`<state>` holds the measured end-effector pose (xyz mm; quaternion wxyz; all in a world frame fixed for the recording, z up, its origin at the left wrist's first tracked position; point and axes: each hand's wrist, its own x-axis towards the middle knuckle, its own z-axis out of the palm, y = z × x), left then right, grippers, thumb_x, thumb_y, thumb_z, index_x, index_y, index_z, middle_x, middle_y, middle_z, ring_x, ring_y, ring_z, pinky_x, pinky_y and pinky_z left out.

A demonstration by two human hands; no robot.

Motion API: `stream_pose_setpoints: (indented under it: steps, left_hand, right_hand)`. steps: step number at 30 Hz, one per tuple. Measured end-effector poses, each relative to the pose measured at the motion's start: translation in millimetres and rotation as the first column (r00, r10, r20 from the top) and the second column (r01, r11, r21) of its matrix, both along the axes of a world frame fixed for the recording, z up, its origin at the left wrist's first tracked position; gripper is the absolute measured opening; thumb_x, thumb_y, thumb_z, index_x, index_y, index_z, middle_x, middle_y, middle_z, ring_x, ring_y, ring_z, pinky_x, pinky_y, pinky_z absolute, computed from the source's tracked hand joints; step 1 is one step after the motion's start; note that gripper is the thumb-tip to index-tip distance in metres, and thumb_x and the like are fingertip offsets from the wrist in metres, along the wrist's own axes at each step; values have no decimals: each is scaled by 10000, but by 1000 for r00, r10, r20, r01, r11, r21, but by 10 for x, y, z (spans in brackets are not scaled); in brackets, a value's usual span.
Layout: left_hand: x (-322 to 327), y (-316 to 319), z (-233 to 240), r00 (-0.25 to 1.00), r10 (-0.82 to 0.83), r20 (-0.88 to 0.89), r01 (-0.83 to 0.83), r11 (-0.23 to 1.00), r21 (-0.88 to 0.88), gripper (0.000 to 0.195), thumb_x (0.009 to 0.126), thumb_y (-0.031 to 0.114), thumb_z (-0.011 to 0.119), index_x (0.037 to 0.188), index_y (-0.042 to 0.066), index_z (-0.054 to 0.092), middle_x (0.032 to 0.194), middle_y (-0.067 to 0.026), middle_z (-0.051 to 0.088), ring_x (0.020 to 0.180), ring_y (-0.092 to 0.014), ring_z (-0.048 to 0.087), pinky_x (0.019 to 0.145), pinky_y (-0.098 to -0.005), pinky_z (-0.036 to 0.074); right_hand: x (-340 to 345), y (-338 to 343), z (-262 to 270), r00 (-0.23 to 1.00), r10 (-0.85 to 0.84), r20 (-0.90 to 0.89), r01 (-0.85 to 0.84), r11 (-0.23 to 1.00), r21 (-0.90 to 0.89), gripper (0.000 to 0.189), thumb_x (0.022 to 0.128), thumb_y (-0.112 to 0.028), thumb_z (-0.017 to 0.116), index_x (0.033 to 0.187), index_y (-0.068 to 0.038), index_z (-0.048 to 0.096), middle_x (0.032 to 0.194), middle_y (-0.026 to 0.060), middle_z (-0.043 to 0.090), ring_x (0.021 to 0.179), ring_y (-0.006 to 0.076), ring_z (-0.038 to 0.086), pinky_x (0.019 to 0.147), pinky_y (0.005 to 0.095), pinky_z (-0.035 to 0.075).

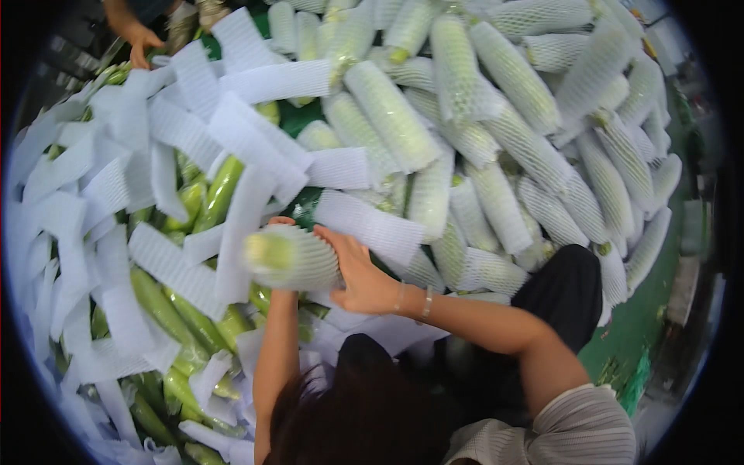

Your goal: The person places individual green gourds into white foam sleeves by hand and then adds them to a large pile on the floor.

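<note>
Between my two hands is a long green vegetable (268,251) with a white foam net sleeve (314,260) around it. Its pale cut end points left and is blurred. My right hand (363,276) grips the sleeve from the right side, thumb and fingers around it. Most of my left hand (282,221) is hidden behind the vegetable; its fingertips show above and the forearm below. Under and left of my hands are film-wrapped green vegetables (220,195) with loose flat foam sleeves (174,270) strewn over them. Just beyond my right hand lies another foam sleeve (372,218).
A large heap of sleeved vegetables (494,145) fills the far and right side. Another person's hand (142,43) reaches into the pile at top left. Green floor (616,349) shows at right, with a scrap of green plastic (636,383). My dark-clad knee (561,285) touches the heap.
</note>
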<state>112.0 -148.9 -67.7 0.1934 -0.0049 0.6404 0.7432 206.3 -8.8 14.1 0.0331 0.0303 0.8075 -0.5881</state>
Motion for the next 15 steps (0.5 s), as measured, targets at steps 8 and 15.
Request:
stream_pose_setpoints:
  steps: [8,15]
  left_hand:
    - [583,741,1139,657,-691,-301,470,688,-553,272,831,146,585,1061,7,543,940,-150,578,923,-247,571,809,-332,451]
    - [-269,-150,1223,647,-289,-706,-505,531,-680,208,758,116,645,923,7,583,870,-137,584,789,-284,591,684,-357,468]
  right_hand:
    - [550,1591,1490,993,-72,93,-13,723,691,670,584,-157,715,1185,0,464,1058,219,555,955,389,562,800,414,470]
    - [1270,2121,1042,965,-132,226,-242,-115,964,811,600,-245,758,1270,32,396,1174,152,476,1035,323,471,938,430,348]
